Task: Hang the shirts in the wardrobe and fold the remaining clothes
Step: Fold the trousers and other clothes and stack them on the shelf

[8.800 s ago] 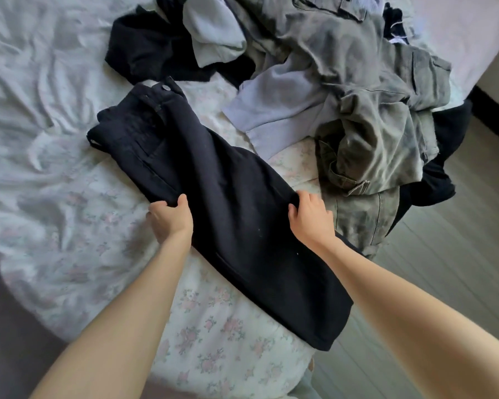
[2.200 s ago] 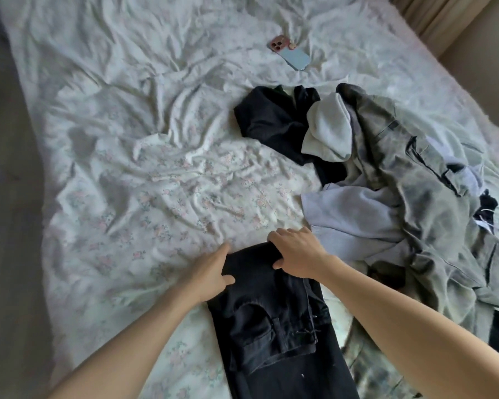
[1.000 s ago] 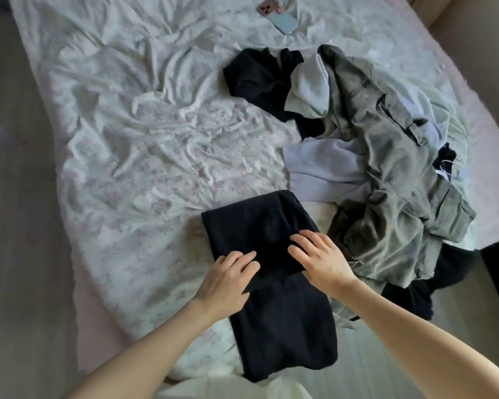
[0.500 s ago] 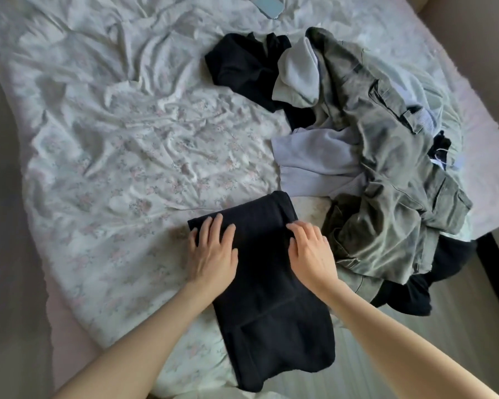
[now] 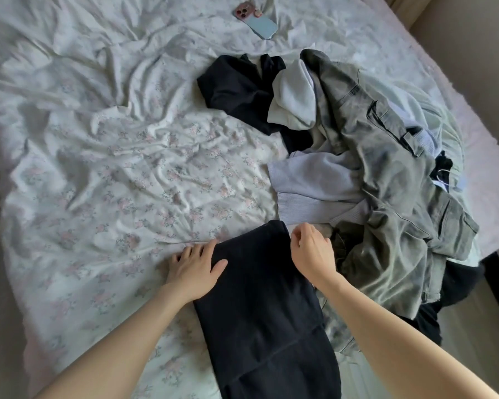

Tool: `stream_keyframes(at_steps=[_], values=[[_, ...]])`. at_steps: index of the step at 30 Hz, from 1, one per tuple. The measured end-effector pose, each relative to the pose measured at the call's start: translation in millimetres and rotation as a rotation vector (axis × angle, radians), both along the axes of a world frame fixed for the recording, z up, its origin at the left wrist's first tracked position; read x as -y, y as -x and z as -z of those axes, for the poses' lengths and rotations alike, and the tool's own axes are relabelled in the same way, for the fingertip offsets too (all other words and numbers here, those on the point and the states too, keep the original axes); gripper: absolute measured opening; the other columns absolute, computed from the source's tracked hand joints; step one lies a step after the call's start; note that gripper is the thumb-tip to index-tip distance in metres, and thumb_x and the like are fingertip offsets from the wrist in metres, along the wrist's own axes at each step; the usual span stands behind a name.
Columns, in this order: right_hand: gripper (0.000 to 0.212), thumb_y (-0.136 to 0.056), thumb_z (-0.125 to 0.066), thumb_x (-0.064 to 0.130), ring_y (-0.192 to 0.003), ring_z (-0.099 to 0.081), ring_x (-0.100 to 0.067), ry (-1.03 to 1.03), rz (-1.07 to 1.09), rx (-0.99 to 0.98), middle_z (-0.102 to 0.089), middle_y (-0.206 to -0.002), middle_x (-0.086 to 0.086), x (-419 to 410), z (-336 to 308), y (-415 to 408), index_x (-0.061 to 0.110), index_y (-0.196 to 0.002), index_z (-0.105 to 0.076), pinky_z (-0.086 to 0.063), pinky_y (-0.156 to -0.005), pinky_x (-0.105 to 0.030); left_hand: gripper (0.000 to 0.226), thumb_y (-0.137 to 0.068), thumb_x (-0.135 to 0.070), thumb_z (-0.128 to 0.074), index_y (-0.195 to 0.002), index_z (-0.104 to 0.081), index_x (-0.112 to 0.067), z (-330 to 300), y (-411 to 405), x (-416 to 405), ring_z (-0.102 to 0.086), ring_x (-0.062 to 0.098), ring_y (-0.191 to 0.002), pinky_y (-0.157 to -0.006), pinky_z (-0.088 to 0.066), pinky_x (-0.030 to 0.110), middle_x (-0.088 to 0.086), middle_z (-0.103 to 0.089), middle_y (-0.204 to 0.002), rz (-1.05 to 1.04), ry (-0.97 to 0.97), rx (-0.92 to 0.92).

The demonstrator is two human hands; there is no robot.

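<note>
Fingers of the left hand lie straight along the folded black trousers, thumb on top, at their nine o'clock edge. The right hand, loosely curled and holding nothing, hovers at two o'clock. The clothes pile sits beyond on the bed, a phone at twelve.

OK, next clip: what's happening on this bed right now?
A person is folding a pair of black trousers on a floral bedsheet. The left hand rests at the folded garment's left edge, thumb on the fabric, fingers on the sheet. The right hand hovers at its upper right corner, fingers loosely curled, with no clear grip. A heap of unfolded clothes, including grey cargo trousers and a lilac top, waits to the right. A phone lies further up the bed.
</note>
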State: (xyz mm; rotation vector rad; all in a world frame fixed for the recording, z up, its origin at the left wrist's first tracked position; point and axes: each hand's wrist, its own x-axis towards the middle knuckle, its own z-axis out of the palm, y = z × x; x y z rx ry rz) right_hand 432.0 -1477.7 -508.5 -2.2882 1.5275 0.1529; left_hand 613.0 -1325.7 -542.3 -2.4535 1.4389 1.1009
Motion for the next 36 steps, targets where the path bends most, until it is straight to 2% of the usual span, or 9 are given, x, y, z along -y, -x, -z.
stream_keyframes(at_steps=[3, 7, 11, 14, 21, 25, 30, 32, 36], values=[[0.054, -0.091, -0.049, 0.040, -0.135, -0.028, -0.016, -0.111, -0.443, -0.007, -0.036, -0.144, 0.003, 6.0, -4.3, -12.6, 0.024, -0.140, -0.032, -0.021, -0.107, -0.040, 0.077, -0.085, -0.069, -0.036, -0.146, -0.017, -0.026, -7.0, -14.2, 9.5, -0.023, 0.023, -0.139, -0.109, -0.021, 0.045, 0.002, -0.027, -0.151, 0.013, -0.106, -0.051], [0.076, -0.089, -0.054, 0.034, -0.144, 0.003, -0.014, -0.238, -0.888, -0.298, -0.011, -0.156, 0.008, 14.4, -2.5, -42.3, 0.032, -0.148, -0.006, 0.005, -0.114, -0.050, 0.064, -0.073, -0.060, -0.064, -0.116, -0.047, -0.015, -15.3, -20.7, 23.1, -0.049, 0.022, -0.115, -0.092, -0.041, 0.035, 0.001, -0.053, -0.122, 0.058, -0.139, -0.131], [0.073, -0.083, -0.061, 0.036, -0.135, -0.029, -0.024, -0.286, -0.908, -0.507, -0.036, -0.141, -0.001, 18.5, -11.9, -67.1, 0.025, -0.145, -0.024, -0.008, -0.113, -0.056, 0.048, -0.077, -0.044, -0.069, -0.104, -0.042, -0.016, -26.4, -16.5, 14.6, -0.053, 0.021, -0.094, -0.069, -0.043, 0.030, -0.001, -0.053, -0.102, 0.051, -0.112, -0.178], [0.050, -0.083, -0.062, 0.029, -0.113, -0.048, -0.022, -0.238, -0.972, -0.485, -0.049, -0.121, -0.001, 14.9, -24.7, -70.1, 0.021, -0.129, -0.044, -0.033, -0.097, -0.039, 0.037, -0.084, -0.040, -0.064, -0.092, -0.035, -0.020, -39.2, -1.9, 2.8, -0.047, 0.017, -0.069, -0.053, -0.032, 0.027, -0.006, -0.045, -0.074, 0.089, 0.060, -0.064], [0.016, -0.089, -0.057, 0.025, -0.096, -0.055, -0.021, -0.257, -0.903, -0.390, -0.057, -0.107, 0.001, 17.6, -80.3, -70.7, 0.016, -0.102, -0.054, -0.037, -0.071, -0.029, 0.045, -0.088, -0.039, -0.061, -0.123, -0.046, -0.016, -86.3, -4.9, 0.7, -0.060, 0.020, -0.086, -0.066, -0.035, 0.025, -0.001, -0.063, -0.091, 0.073, 0.272, -0.032], [0.011, -0.090, -0.056, 0.023, -0.093, -0.053, -0.020, -0.135, -0.864, -0.259, -0.055, -0.102, 0.001, 25.8, -116.0, -84.2, 0.018, -0.089, -0.047, -0.030, -0.069, -0.028, 0.037, -0.087, -0.042, -0.060, -0.112, -0.048, -0.017, -119.9, -26.3, 15.3, -0.051, 0.017, -0.072, -0.068, -0.034, 0.026, -0.007, -0.056, -0.078, 0.058, 0.333, 0.074], [0.014, -0.091, -0.052, 0.020, -0.101, -0.050, -0.018, 0.239, -0.782, -0.070, -0.053, -0.106, 0.002, 44.1, -154.1, -112.3, 0.014, -0.104, -0.052, -0.031, -0.080, -0.026, 0.029, -0.088, -0.036, -0.060, -0.110, -0.050, -0.019, -162.3, -61.7, 50.2, -0.059, 0.016, -0.091, -0.077, -0.030, 0.029, -0.006, -0.063, -0.098, -0.032, 0.553, 0.400], [0.018, -0.089, -0.052, 0.015, -0.102, -0.050, -0.019, 0.390, -0.757, -0.040, -0.053, -0.106, 0.002, 46.7, -162.6, -121.2, 0.014, -0.107, -0.052, -0.034, -0.087, -0.028, 0.026, -0.083, -0.024, -0.067, -0.104, -0.055, -0.017, -176.9, -68.1, 56.8, -0.059, 0.019, -0.087, -0.077, -0.032, 0.031, -0.003, -0.064, -0.092, -0.068, 0.651, 0.525], [0.025, -0.060, -0.070, 0.000, -0.074, -0.057, -0.023, 0.588, -0.758, 0.026, -0.057, -0.077, -0.001, 31.0, -166.6, -114.2, 0.010, -0.081, -0.059, -0.045, -0.072, -0.032, 0.038, -0.054, 0.001, -0.082, -0.085, -0.064, -0.012, -178.8, -62.0, 47.0, -0.060, 0.025, -0.070, -0.064, -0.041, 0.037, 0.002, -0.063, -0.074, -0.105, 0.830, 0.601]])
